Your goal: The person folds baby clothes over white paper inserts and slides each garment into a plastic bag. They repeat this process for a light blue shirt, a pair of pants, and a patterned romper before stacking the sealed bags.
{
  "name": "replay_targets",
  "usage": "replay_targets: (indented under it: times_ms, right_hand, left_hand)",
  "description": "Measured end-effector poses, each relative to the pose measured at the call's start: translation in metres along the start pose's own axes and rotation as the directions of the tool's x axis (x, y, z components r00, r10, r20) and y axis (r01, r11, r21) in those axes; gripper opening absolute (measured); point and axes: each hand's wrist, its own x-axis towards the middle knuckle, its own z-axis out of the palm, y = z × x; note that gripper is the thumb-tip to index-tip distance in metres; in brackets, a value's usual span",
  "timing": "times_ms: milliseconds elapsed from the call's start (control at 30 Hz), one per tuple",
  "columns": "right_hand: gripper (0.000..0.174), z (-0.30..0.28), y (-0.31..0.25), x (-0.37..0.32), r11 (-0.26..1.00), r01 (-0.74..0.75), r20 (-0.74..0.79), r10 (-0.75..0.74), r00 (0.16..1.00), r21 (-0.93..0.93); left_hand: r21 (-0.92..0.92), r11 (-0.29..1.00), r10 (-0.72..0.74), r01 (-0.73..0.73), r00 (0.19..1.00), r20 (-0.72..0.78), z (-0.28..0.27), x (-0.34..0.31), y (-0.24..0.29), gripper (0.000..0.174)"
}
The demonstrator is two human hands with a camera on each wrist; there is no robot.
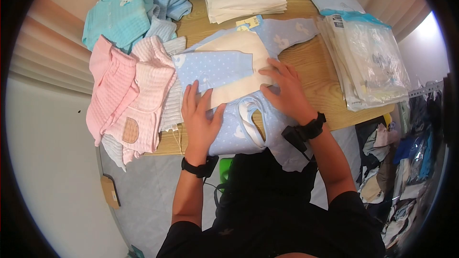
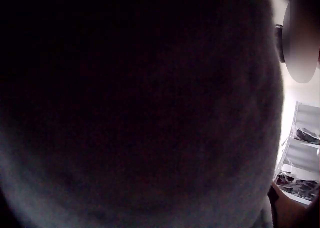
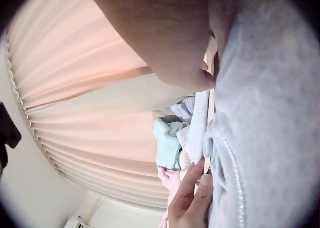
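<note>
A light blue baby garment with white dots and rabbit prints point(image 1: 229, 129) lies spread at the table's front, its neck opening facing the person and its lower edge hanging over. On it rests a cream sheet point(image 1: 224, 94), partly covered by a folded blue dotted piece point(image 1: 215, 69). The left hand point(image 1: 198, 119) rests with extended fingers on the left edge of the sheet and folded piece. At the sheet's right side, the right hand point(image 1: 287, 88) touches it with spread, slightly bent fingers. A sleeve point(image 1: 291, 33) stretches to the back right, near a paper tag point(image 1: 249, 23). Dark fabric fills most of the left wrist view.
Pink clothes point(image 1: 112, 91) and turquoise clothes point(image 1: 117, 14) are heaped at the left. Cream sheets point(image 1: 246, 0) are stacked at the back. Clear-bagged packages point(image 1: 373, 57) lie at the right, beside the wooden table's point(image 1: 330, 79) bare strip. A rack with clothes point(image 1: 411, 162) stands right.
</note>
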Motion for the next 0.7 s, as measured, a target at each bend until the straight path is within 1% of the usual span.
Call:
replay_targets:
  times_ms: [167,267,367,500,600,700]
  right_hand:
    - [0.034,-0.0012,0.0006,-0.0001,0.999,-0.002,-0.008,0.003,1.000,0.033]
    - [0.034,-0.0018,0.0008,0.0006,0.999,0.000,-0.012,0.001,1.000,0.040]
    - [0.035,-0.0020,0.0003,0.0008,0.998,-0.002,-0.030,0.004,1.000,0.059]
    - [0.035,0.0016,0.0045,0.0002,0.995,0.003,-0.063,0.003,0.998,0.098]
    - [0.035,-0.0011,0.0015,0.0005,0.994,-0.029,-0.049,0.034,0.998,0.107]
    - [0.041,0.0014,0.0085,0.0008,0.997,0.030,-0.057,-0.026,0.998,0.077]
  left_hand:
    - [-0.049,0.999,0.010,-0.010,1.000,-0.001,-0.0021,-0.0001,0.0001,0.043]
    - [-0.046,0.999,-0.002,0.002,1.000,0.009,-0.0035,0.0003,0.0027,0.043]
    - [-0.036,0.999,0.035,-0.034,0.999,0.017,-0.0020,-0.0005,-0.0015,0.045]
    - [-0.038,0.999,0.021,-0.019,0.998,0.056,-0.0031,0.0009,-0.0022,0.052]
    - [-0.048,0.999,0.008,-0.004,0.996,0.086,-0.0045,0.0020,-0.0017,0.057]
    - [-0.036,0.999,0.005,-0.001,0.992,0.125,-0.0052,0.0022,-0.0008,0.058]
